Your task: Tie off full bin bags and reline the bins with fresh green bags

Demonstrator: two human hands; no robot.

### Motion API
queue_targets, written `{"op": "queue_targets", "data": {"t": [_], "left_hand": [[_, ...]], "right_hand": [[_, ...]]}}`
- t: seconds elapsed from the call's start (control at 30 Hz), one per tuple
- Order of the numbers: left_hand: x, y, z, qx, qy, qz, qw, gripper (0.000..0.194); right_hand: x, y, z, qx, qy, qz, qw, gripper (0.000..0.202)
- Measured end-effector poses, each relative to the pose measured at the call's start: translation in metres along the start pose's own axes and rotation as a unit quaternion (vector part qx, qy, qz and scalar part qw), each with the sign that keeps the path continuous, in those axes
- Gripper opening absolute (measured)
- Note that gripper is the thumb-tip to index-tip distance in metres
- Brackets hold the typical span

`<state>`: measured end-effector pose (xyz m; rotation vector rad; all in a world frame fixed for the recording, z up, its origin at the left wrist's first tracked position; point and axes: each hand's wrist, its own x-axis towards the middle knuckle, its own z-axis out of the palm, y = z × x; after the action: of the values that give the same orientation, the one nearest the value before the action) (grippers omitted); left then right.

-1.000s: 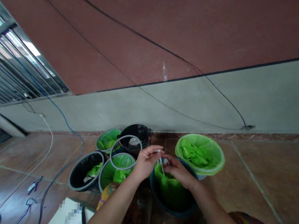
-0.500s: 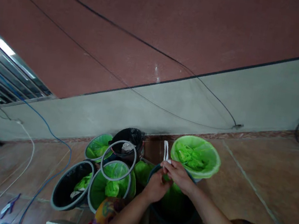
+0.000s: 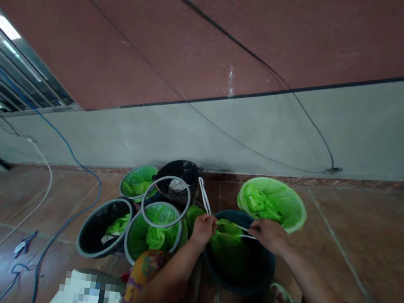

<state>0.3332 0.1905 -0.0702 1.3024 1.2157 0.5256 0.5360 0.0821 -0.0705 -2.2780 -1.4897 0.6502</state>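
Both my hands are above a dark bucket [image 3: 237, 287] with a green plastic bag [image 3: 226, 245] inside it. My left hand [image 3: 204, 229] is closed at the bucket's left rim, gripping a white drawstring [image 3: 204, 197] whose loop sticks up past the fingers. Over the right rim, my right hand [image 3: 269, 235] pinches two white strands running taut from the bag. Beyond that hand stands a tub lined with light green plastic [image 3: 295, 220], holding crumpled green bags. Part of another green bag [image 3: 193, 215] shows just behind my left hand.
To the left cluster several bins: a black-lined bin [image 3: 85, 235], a green-lined bin [image 3: 132, 242] and one with a black bag [image 3: 184, 169]. A grey ring [image 3: 143, 208] lies across two of them. A blue hose [image 3: 98, 192] and a cutting tool [image 3: 25, 244] lie on the tiled floor.
My hands have moved apart, the left to the left and the right to the right, drawing the white strands straight. The white loop now leans left. The camera view has shifted slightly.
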Motion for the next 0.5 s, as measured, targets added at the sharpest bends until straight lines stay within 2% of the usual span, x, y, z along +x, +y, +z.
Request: {"op": "queue_targets", "data": {"t": [0.13, 0.27, 0.33, 0.43, 0.5], "left_hand": [[-0.003, -0.004, 0.004, 0.001, 0.000, -0.012, 1.000, 0.025], [-0.001, -0.010, 0.007, 0.042, 0.004, -0.012, 0.999, 0.027], [0.001, -0.012, 0.007, 0.073, 0.004, -0.013, 0.997, 0.028], [0.003, -0.013, 0.006, 0.116, -0.005, -0.018, 0.993, 0.029], [0.002, -0.011, 0.005, 0.141, -0.010, -0.011, 0.990, 0.030]], "right_hand": [[-0.013, -0.005, 0.020, -0.003, -0.086, -0.016, 0.996, 0.024], [-0.016, -0.016, 0.025, 0.079, -0.171, -0.086, 0.978, 0.043], [-0.017, -0.019, 0.026, 0.081, -0.212, -0.103, 0.968, 0.041], [-0.023, -0.021, 0.029, 0.016, -0.226, -0.058, 0.972, 0.024], [-0.027, -0.023, 0.030, -0.010, -0.227, -0.034, 0.973, 0.023]]}}
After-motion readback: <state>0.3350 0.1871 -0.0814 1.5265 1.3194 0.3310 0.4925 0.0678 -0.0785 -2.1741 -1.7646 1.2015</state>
